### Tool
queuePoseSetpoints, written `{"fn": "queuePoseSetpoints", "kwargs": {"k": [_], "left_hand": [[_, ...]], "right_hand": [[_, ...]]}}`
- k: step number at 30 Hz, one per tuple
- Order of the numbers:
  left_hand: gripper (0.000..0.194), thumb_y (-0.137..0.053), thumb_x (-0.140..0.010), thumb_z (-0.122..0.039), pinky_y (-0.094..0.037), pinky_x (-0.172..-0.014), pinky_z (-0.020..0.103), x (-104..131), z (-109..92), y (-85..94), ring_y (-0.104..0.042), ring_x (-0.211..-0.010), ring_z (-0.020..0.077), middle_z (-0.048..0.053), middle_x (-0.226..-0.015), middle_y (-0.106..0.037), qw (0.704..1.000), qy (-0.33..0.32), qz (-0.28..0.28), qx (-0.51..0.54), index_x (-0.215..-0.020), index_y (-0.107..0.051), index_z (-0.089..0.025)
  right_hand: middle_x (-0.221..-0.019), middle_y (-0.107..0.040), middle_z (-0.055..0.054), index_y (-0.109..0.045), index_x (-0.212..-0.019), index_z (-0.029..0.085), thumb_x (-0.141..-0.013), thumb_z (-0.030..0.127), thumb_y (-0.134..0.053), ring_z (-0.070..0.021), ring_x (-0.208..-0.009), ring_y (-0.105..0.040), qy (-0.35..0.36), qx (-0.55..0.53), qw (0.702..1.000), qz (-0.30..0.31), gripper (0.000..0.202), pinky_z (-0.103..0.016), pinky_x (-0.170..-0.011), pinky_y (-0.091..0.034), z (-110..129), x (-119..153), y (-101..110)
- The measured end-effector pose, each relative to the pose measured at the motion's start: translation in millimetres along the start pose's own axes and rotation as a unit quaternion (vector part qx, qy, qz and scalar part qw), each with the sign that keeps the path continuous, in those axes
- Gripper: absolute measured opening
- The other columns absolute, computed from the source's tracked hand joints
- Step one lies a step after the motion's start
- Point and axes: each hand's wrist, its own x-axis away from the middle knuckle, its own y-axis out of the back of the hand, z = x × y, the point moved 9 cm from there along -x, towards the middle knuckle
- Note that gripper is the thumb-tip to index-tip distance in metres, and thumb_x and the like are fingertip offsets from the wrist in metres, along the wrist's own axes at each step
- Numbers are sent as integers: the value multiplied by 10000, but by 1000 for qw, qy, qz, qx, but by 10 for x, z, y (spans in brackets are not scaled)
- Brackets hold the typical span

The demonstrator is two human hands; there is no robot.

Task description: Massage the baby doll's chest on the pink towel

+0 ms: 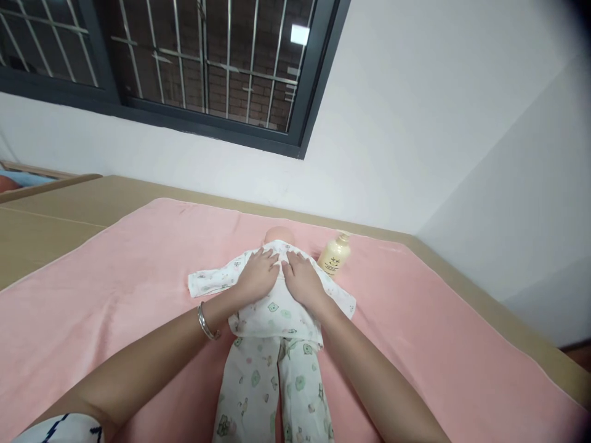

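A doll in a white patterned top and matching trousers lies on a pink blanket. Its rounded head shows just past the collar. My left hand lies flat on the upper part of the top, on the left side, fingers spread. On the right side of the same area rests my right hand, also flat with its fingers apart. Neither hand grips anything. The doll's sleeves stretch out to both sides. A pale yellow pump bottle is on the blanket, beyond the right sleeve.
Around the blanket runs the edge of a light wooden surface. Behind it stands a white wall with a dark-framed, barred window. Something blue is at the far left.
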Motion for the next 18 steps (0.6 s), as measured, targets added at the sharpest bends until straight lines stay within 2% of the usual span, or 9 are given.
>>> {"fn": "queuePoseSetpoints", "kwargs": {"k": [2, 4, 5, 7, 9, 12, 15, 18], "left_hand": [[453, -306, -972, -269, -280, -1182, 525, -77, 132, 3, -421, -1412, 291, 124, -1422, -578, 1000, 23, 7, 19, -1268, -632, -162], [455, -298, -983, -282, -275, -1186, 516, -111, 227, -2, -403, -1424, 288, 129, -1421, -578, 999, 36, -5, 18, -1260, -634, -150], [455, -298, -986, -284, -270, -1188, 518, -109, 253, -5, -386, -1435, 292, 129, -1426, -574, 999, 38, -18, 12, -1266, -628, -145], [458, -301, -989, -286, -262, -1192, 516, -73, 252, -11, -365, -1445, 294, 128, -1436, -565, 998, 35, -45, -2, -1300, -602, -138], [462, -305, -990, -288, -266, -1194, 508, -15, 202, -16, -370, -1441, 290, 124, -1444, -557, 998, 31, -62, -11, -1332, -578, -139], [464, -325, -984, -285, -274, -1190, 519, 82, 73, 7, -383, -1431, 308, 148, -1445, -550, 996, 33, -75, -25, -1334, -580, -119], [458, -329, -968, -226, -262, -1208, 485, 150, -99, 13, -407, -1419, 299, 171, -1432, -559, 998, 18, -63, -20, -1299, -606, -73], [462, -322, -961, -196, -259, -1220, 431, 145, -131, -7, -405, -1428, 264, 145, -1449, -551, 999, 20, -40, 15, -1297, -615, -71]], "right_hand": [[-1232, -667, -165, -621, -1209, 129, -1023, 274, -297, -294, -1243, -555, 13, 38, 999, -5, 401, -418, -1076, -372, 171, 108, 81], [-1101, -709, -159, -665, -1090, 148, -1012, 259, -313, -290, -1134, -616, 18, 59, 998, -4, 378, -403, -1033, -406, 294, 185, 123], [-1115, -708, -158, -672, -1079, 152, -1012, 264, -316, -290, -1136, -617, 19, 61, 998, -5, 380, -404, -1033, -408, 323, 199, 128], [-1277, -654, -157, -657, -1167, 148, -1023, 297, -313, -293, -1248, -558, 26, 46, 999, -10, 402, -416, -1075, -381, 310, 173, 105], [-1453, -527, -149, -581, -1322, 136, -1035, 358, -310, -293, -1378, -441, 23, 12, 1000, -9, 452, -447, -1138, -318, 200, 92, 40], [-1549, -404, -151, -448, -1457, 127, -1025, 452, -353, -283, -1456, -329, 7, -42, 999, 11, 548, -492, -1191, -220, -23, -48, -84], [-1532, -436, -136, -480, -1424, 154, -1017, 456, -379, -262, -1450, -339, 14, -77, 997, 14, 517, -484, -1189, -215, -127, -128, -118], [-1463, -521, -119, -534, -1353, 172, -1022, 415, -372, -259, -1394, -410, 30, -76, 997, 2, 441, -468, -1163, -248, -81, -115, -70]]}}
